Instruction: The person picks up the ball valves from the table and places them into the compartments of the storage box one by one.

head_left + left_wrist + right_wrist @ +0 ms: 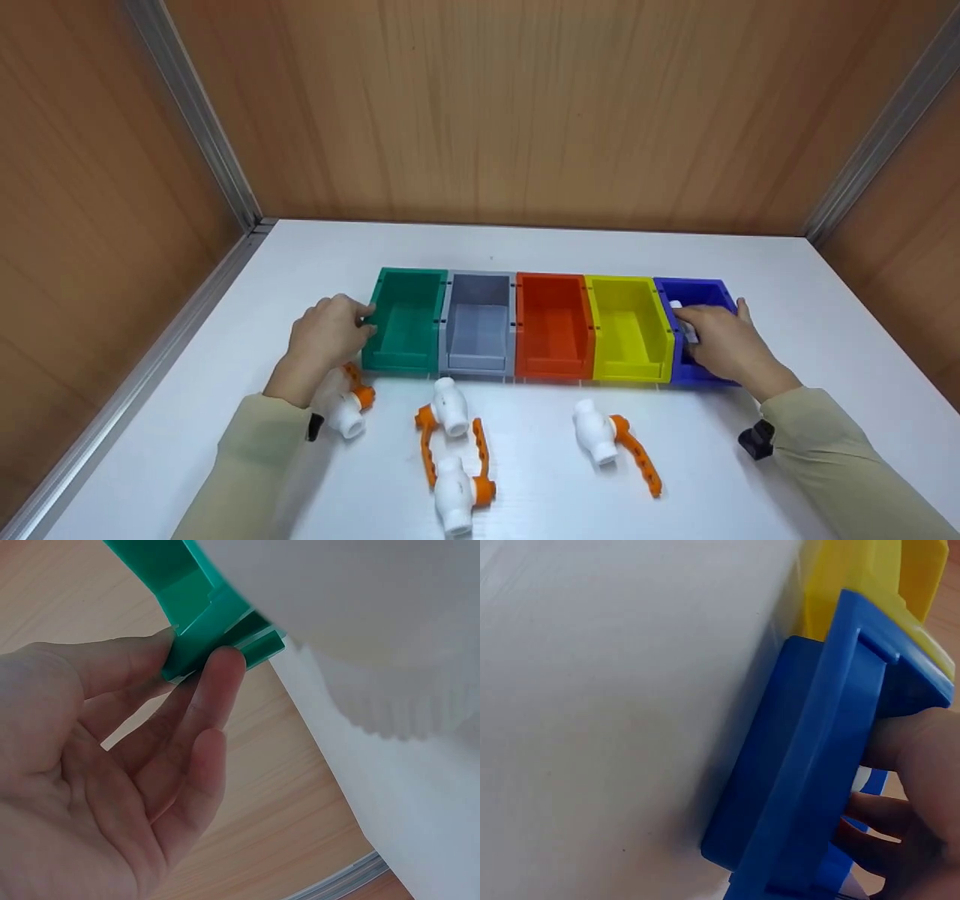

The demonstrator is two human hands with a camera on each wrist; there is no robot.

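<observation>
My left hand [327, 336] is at the left side of a green bin [406, 360], the leftmost in a joined row. In the left wrist view its thumb and fingers pinch the green bin's edge. My right hand [724, 339] reaches into the blue bin [701, 288] at the row's right end. Its fingers curl around a white plastic piece [689, 331], mostly hidden by the hand and the bin wall. Below my left wrist lies a white ball valve [347, 415] with an orange handle, partly covered by the forearm.
Grey [480, 361], red [555, 365] and yellow [632, 370] bins stand between the outer two. In front lie more orange-handled ball valves: an upper one [451, 406], a lower one [453, 495] and one farther right [595, 433]. Wooden panels [525, 112] enclose the white table [525, 450].
</observation>
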